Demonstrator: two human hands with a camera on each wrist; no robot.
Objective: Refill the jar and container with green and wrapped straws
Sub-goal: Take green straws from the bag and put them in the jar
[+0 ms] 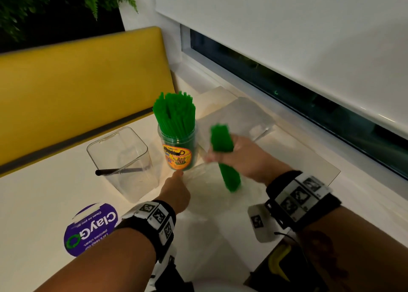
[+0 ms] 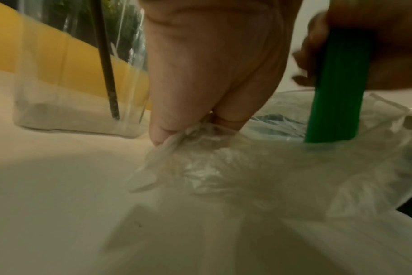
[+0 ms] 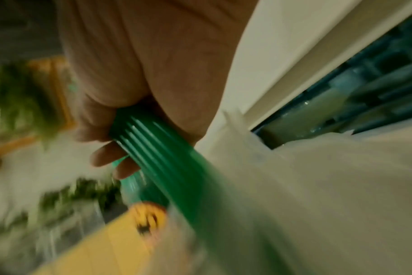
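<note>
A round clear jar with an orange label stands mid-table, packed with upright green straws. To its left stands a square clear container with one black straw lying in it. My right hand grips a bundle of green straws, whose lower end sits in the mouth of a clear plastic bag. My left hand pinches the bag's rim just below the jar. The same bundle of green straws runs through my right fist, blurred.
A yellow bench back runs behind the white table. A purple round sticker lies at the front left. A window sill and a window border the right side. Flat clear packets lie behind the jar.
</note>
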